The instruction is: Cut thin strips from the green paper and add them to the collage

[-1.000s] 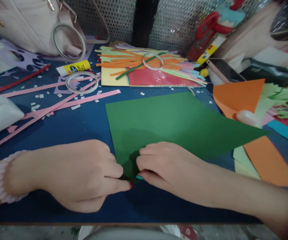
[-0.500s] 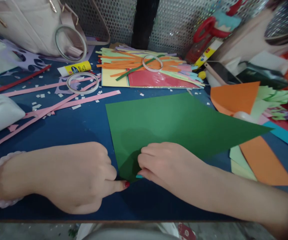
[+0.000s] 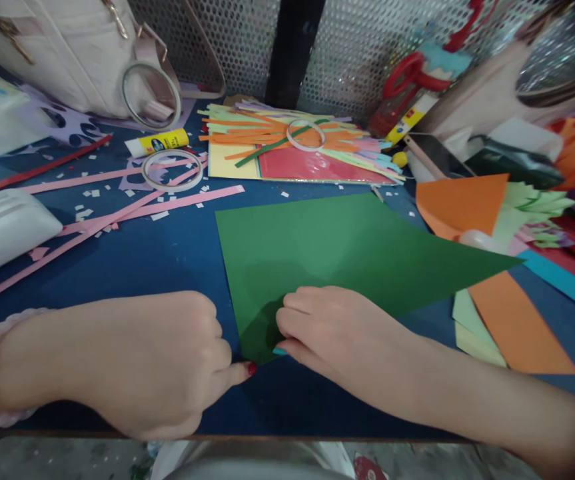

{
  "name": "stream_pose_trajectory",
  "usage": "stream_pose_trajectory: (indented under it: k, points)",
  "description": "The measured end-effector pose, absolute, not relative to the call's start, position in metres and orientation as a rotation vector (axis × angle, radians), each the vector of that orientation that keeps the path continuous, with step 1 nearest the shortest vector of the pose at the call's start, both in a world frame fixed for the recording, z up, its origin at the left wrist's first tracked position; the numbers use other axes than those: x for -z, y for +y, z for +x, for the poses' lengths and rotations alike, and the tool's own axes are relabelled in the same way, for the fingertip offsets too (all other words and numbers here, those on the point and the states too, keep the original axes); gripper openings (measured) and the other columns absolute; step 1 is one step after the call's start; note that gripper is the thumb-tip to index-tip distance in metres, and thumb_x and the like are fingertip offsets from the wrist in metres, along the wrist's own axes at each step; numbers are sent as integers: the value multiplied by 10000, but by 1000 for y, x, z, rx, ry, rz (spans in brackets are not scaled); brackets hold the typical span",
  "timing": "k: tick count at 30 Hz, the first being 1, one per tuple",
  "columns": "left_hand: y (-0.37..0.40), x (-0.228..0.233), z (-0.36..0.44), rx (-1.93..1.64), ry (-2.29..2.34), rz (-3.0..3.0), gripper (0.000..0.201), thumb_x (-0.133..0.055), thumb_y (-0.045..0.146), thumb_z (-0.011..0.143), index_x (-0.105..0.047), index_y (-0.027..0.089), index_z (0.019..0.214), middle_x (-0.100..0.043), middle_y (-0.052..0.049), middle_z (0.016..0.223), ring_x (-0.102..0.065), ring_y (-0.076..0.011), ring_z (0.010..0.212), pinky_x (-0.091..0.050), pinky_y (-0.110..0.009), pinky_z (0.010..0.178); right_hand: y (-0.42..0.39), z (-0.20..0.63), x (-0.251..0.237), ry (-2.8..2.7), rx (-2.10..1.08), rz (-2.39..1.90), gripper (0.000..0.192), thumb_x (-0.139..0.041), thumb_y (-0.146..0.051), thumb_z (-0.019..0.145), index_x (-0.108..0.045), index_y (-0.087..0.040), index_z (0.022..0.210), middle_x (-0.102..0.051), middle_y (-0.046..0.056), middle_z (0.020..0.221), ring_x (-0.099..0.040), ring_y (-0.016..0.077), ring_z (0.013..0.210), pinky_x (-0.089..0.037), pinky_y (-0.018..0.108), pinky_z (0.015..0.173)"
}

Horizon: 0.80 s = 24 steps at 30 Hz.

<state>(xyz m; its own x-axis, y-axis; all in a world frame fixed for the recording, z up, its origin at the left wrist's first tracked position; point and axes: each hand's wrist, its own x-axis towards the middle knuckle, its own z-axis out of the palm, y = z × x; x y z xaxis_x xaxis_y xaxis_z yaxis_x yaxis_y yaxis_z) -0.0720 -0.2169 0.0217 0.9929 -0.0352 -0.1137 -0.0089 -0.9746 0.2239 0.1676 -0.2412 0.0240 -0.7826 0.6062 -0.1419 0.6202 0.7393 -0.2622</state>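
A sheet of green paper [image 3: 327, 240] lies on the blue table, its pointed end stretching right. My left hand [image 3: 167, 360], with a pale bead bracelet at the wrist, has its fingers curled under. Its red-nailed thumb meets the near corner of the paper. On the same near edge, my right hand [image 3: 324, 327] is closed with bent fingers, a blue-green nail showing at the paper's rim. The small gap between the two hands shows the green corner. Both palms and most fingertips are hidden.
Pink paper strips [image 3: 137, 212], a tape roll [image 3: 172, 171] and a glue stick [image 3: 160, 142] lie at the left. Behind, a pile of coloured strips [image 3: 252, 133] rests on a packet. Orange paper [image 3: 522, 323] and a phone [image 3: 437, 157] are at the right.
The view has shifted slightly, so background things sit a little lower. Both hands stay at the near corner of the green paper, with hardly any movement.
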Motion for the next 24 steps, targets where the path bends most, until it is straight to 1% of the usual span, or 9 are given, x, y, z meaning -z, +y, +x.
stream_pose_trajectory:
  k: [3,6,9,14,19,24]
  points:
    - [-216,-23,-72,201,-37,2898,407,-573,197,835,-610,120,1233,-631,-6,675,-550,-184,546,-287,-373,473,-237,158,-32,2749,526,1060,217,-639,-315,897,-572,-186,736,-617,2,737,-575,174,663,-320,314,566]
    - [-214,-21,-73,175,-30,2874,370,-554,191,848,-623,143,1208,-624,5,669,-532,-177,541,-297,-369,480,-231,146,-43,2600,505,1054,278,-617,-395,909,-608,-180,732,-658,18,734,-618,191,674,-295,310,540]
    - [-212,-20,-73,179,-11,2858,334,-561,205,851,-635,164,1174,-624,15,685,-522,-173,548,-318,-366,486,-222,135,-55,2475,533,1009,292,-593,-374,926,-627,-180,712,-686,25,729,-642,184,685,-256,296,511]
    - [-212,-23,-72,243,5,2845,380,-597,203,831,-621,166,1208,-635,15,705,-528,-173,548,-337,-362,485,-210,133,-68,2367,486,1006,339,-623,-409,904,-616,-170,664,-680,36,684,-655,188,679,-221,291,494]
    - [-213,-23,-72,193,8,2829,404,-556,180,837,-614,155,1237,-638,5,703,-539,-174,551,-337,-358,496,-207,148,-64,2241,379,1036,362,-631,-459,888,-622,-167,675,-686,44,691,-664,206,680,-215,290,497]
    - [-212,-23,-73,184,9,2844,453,-553,162,838,-580,156,1291,-644,9,714,-546,-177,555,-347,-357,512,-209,174,-55,2309,319,1071,354,-600,-489,900,-603,-189,713,-667,20,684,-636,199,656,-213,293,510]
